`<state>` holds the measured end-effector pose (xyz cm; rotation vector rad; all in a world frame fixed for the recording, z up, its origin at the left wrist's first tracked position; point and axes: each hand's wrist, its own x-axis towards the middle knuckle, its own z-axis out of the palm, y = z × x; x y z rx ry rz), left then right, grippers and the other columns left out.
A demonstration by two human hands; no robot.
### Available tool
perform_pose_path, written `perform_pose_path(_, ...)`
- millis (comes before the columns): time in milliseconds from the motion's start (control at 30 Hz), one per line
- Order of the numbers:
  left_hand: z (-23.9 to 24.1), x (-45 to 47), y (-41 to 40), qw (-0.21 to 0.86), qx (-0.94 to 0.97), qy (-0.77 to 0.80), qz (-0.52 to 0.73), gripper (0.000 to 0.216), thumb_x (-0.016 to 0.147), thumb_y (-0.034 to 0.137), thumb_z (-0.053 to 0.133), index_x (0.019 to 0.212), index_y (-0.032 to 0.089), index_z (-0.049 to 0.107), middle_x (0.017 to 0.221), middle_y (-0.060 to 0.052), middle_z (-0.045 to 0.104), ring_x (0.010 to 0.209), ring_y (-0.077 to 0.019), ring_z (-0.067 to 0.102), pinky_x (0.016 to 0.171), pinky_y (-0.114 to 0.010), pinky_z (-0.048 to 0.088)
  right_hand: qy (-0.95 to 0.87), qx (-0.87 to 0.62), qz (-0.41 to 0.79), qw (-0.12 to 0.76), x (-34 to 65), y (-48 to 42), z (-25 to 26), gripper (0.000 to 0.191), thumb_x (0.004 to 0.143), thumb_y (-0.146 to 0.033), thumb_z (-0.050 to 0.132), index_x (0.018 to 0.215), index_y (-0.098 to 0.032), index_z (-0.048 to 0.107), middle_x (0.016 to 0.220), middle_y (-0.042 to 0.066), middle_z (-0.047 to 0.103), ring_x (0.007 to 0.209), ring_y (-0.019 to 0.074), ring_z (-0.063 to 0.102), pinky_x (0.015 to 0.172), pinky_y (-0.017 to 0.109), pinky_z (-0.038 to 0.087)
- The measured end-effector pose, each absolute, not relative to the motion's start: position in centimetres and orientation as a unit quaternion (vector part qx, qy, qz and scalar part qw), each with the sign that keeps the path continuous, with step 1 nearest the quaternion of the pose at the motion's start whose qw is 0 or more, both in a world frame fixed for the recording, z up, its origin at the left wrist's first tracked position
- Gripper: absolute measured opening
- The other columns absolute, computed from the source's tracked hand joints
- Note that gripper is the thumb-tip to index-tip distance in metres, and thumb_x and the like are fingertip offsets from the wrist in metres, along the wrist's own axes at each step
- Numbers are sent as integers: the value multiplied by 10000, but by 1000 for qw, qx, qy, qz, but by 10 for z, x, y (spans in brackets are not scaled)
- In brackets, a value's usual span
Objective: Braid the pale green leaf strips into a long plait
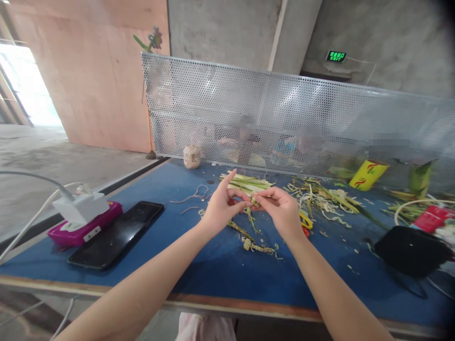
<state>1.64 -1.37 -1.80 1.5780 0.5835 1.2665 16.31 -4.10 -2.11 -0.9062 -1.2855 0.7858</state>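
Note:
My left hand [222, 206] and my right hand [280, 208] meet above the blue table [220, 270], both pinched on one small woven piece of pale green leaf strip [254, 202] held between the fingertips. Strands of it hang down toward the table. Below the hands lie more woven leaf scraps [258, 246]. A bundle of straight leaf strips [247, 182] lies just beyond the hands. Yellow-handled scissors [305, 221] sit partly hidden behind my right hand.
A black phone [117, 234] and a pink box with a white charger [83, 218] lie at left. Leaf trimmings [327, 196], a yellow cup [368, 174] and a black pouch [412, 250] are at right. A perforated metal screen [284, 118] stands behind; people sit beyond it.

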Motion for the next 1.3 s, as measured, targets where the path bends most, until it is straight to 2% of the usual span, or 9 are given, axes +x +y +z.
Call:
perform_pose_path(167,-18,16,-15,476,655,234,538,833,660,120,642,1349,158,175,701,-5,589,545,-87,529,506,-222,453,-577,-373,371,625,166,-40,-21,108,644,-290,685,700,-210,639,730,22,683,641,186,649,679,404,551)
perform_pose_path(333,-18,16,-17,432,681,217,550,788,683,105,617,1343,180,194,690,7,569,574,-91,533,519,-217,482,-568,-332,425,622,168,-36,-26,69,646,-235,683,703,-215,650,781,14,690,656,157,639,678,354,529)
perform_pose_path(467,-22,16,-14,381,707,201,561,835,682,91,617,1359,218,145,729,0,563,694,-125,568,587,-240,524,-538,-321,466,625,166,-36,-27,63,635,-214,689,689,-215,655,802,12,694,737,160,636,711,325,505)
perform_pose_path(600,-25,14,-13,304,750,190,556,813,712,121,602,1367,263,142,800,-25,589,769,-150,582,643,-278,546,-528,-315,482,625,164,-38,-23,89,641,-202,687,725,-217,663,777,9,696,723,155,634,695,311,504)
perform_pose_path(767,-25,12,-14,248,785,185,537,813,729,134,592,1373,277,117,799,-18,614,749,-144,604,641,-272,555,-518,-329,497,614,164,-37,-22,129,634,-209,701,757,-208,663,740,9,692,670,134,627,658,278,502)
perform_pose_path(933,-24,10,-13,191,809,176,528,796,753,127,560,1379,264,88,786,-14,617,743,-132,596,709,-298,544,-511,-335,516,600,165,-39,-19,142,622,-244,710,749,-194,669,732,13,685,649,132,626,669,289,509)
perform_pose_path(1067,-22,8,-12,199,811,167,524,805,762,118,547,1381,263,54,791,-21,620,760,-141,601,706,-299,545,-525,-334,525,580,167,-40,-16,170,633,-280,700,774,-189,674,736,20,683,647,138,630,696,312,513)
perform_pose_path(1300,-21,10,-13,253,803,160,516,802,765,122,548,1379,272,53,812,-30,619,787,-154,613,687,-296,553,-515,-345,491,612,166,-39,-19,159,612,-278,716,734,-197,652,662,-1,675,591,129,619,635,294,520)
